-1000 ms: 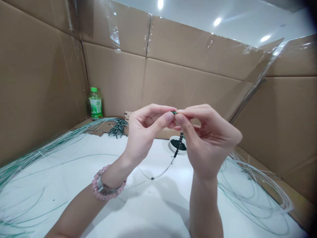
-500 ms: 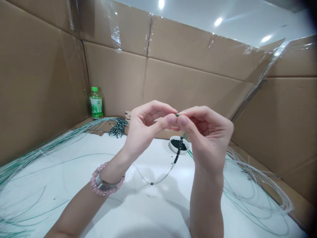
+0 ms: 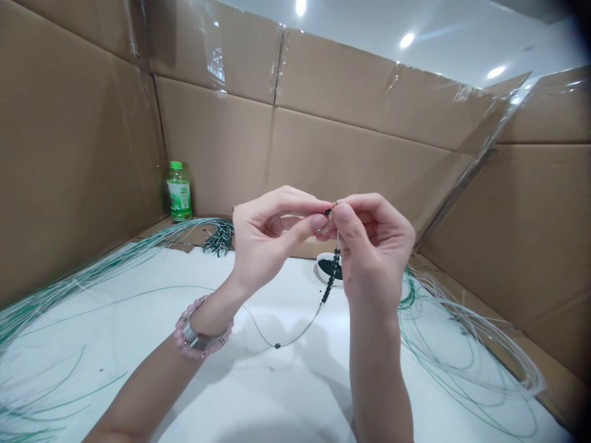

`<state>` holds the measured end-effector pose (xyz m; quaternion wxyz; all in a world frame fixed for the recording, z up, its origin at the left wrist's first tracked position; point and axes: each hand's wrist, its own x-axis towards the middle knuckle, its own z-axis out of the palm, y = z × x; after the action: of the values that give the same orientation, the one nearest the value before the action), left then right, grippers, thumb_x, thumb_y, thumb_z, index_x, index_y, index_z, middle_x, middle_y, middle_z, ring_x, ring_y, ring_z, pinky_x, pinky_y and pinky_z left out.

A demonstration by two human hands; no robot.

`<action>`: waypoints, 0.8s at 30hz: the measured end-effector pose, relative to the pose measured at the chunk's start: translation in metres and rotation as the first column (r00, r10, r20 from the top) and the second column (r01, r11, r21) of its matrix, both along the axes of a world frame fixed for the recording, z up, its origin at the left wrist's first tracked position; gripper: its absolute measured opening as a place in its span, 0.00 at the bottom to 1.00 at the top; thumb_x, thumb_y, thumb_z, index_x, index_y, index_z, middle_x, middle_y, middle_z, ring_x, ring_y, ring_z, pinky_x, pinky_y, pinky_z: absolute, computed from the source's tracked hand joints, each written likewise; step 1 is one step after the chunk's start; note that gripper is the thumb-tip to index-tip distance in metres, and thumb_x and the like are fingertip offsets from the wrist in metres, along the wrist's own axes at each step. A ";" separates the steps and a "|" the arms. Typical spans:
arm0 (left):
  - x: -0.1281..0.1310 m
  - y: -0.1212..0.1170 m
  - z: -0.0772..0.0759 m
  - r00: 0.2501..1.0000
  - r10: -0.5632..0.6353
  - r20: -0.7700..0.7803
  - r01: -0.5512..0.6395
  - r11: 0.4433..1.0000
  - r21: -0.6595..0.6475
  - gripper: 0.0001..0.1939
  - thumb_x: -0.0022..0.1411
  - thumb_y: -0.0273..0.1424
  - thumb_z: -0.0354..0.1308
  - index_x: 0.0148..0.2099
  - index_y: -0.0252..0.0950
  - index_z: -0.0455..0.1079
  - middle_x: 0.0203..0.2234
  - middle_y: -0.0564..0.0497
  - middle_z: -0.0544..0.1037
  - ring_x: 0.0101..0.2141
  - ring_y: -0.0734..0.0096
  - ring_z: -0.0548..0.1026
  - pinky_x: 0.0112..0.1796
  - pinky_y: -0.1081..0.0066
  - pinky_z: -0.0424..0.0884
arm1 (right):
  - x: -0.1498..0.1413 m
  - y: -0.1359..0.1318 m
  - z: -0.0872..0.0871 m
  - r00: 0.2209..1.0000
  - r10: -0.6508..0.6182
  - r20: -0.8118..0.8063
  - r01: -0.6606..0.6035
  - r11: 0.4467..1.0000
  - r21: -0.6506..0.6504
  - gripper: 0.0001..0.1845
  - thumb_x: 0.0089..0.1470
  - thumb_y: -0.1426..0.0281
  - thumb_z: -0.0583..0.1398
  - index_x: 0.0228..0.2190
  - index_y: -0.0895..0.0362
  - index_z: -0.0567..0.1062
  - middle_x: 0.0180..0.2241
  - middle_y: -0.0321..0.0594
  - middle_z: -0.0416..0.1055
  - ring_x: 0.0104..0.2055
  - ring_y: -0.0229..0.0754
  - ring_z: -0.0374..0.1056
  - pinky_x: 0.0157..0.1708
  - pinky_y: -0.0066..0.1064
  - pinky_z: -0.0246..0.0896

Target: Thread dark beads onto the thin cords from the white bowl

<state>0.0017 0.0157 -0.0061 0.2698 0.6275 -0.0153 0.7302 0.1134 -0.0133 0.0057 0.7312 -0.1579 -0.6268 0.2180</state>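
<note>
The beaded strand (image 3: pixel 330 284) was a thin, green-sheathed wire carrying a short run of small dark beads. Its upper end was located directly above the white bowl, between the two hands. Below the beads, the wire descended in a slack curve past a single separate bead (image 3: pixel 277 346), then rose toward the left wrist.

The left hand (image 3: pixel 272 240) and the right hand (image 3: pixel 372 246) were raised at matching height, with the fingertips almost meeting. On each hand, the thumb and forefinger were closed to a tight pinch at the upper end of the strand; the left thumb's pad (image 3: pixel 318 223) and the right thumb's pad (image 3: pixel 341 214) stood just apart. The remaining fingers were curled loosely inward and held nothing.

A pink beaded bracelet (image 3: pixel 199 335) with a metal section encircled the left wrist. A small white bowl (image 3: pixel 329 269) of loose dark beads (image 3: pixel 325 267) stood on the white work surface (image 3: pixel 152 363), partly hidden behind the right hand.

Long loops of green-sheathed wire (image 3: pixel 92 274) lay to the left, and further loops (image 3: pixel 462 344) lay to the right. A bunch of beaded strands (image 3: pixel 218 243) lay at the rear. A green-capped plastic bottle (image 3: pixel 179 194) stood upright in the corner against taped cardboard walls (image 3: pixel 217 154).
</note>
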 end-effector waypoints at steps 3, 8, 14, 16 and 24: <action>-0.005 -0.001 0.001 0.996 0.082 -0.031 -0.081 0.996 0.032 0.09 0.56 0.21 0.63 0.36 0.40 0.79 0.28 0.54 0.78 0.25 0.80 0.76 0.24 0.81 0.76 | 0.003 0.000 0.001 1.000 0.019 0.024 -0.019 1.000 -0.018 0.03 0.53 0.73 0.64 0.28 0.52 0.77 0.23 0.29 0.74 0.24 0.32 0.71 0.24 0.23 0.73; -0.012 -0.005 0.006 0.989 0.111 -0.093 -0.106 0.993 0.061 0.07 0.56 0.22 0.64 0.36 0.39 0.78 0.28 0.54 0.78 0.26 0.80 0.76 0.25 0.80 0.76 | 0.002 0.000 0.001 0.999 0.014 0.043 -0.015 1.000 0.007 0.05 0.52 0.75 0.64 0.28 0.52 0.77 0.23 0.28 0.74 0.23 0.32 0.72 0.23 0.22 0.73; -0.011 -0.010 0.011 0.993 0.032 -0.117 -0.038 0.998 -0.054 0.05 0.57 0.25 0.64 0.35 0.39 0.78 0.28 0.54 0.78 0.28 0.78 0.76 0.28 0.79 0.76 | -0.003 0.000 0.001 0.982 -0.186 -0.001 0.184 0.967 0.177 0.09 0.50 0.79 0.64 0.28 0.52 0.78 0.24 0.28 0.74 0.24 0.32 0.73 0.23 0.22 0.74; -0.011 -0.009 0.010 0.995 -0.013 -0.099 0.002 0.994 -0.111 0.03 0.56 0.26 0.64 0.34 0.39 0.78 0.27 0.54 0.78 0.27 0.78 0.76 0.29 0.78 0.77 | -0.004 -0.001 0.001 0.969 -0.248 0.002 0.242 0.947 0.212 0.09 0.50 0.79 0.64 0.28 0.52 0.77 0.24 0.28 0.74 0.24 0.32 0.73 0.22 0.22 0.73; -0.012 -0.005 0.007 0.994 -0.082 -0.065 0.064 0.968 -0.242 0.05 0.54 0.26 0.67 0.35 0.40 0.76 0.30 0.55 0.79 0.30 0.76 0.78 0.33 0.76 0.79 | -0.006 0.000 -0.002 0.960 -0.278 0.032 0.265 0.941 0.212 0.08 0.51 0.78 0.64 0.29 0.52 0.77 0.25 0.30 0.74 0.25 0.34 0.71 0.19 0.24 0.70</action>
<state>-0.0105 0.0104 0.0010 0.3706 0.6162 0.0601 0.6923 0.1077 -0.0137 0.0039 0.7472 -0.1730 -0.6401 0.0443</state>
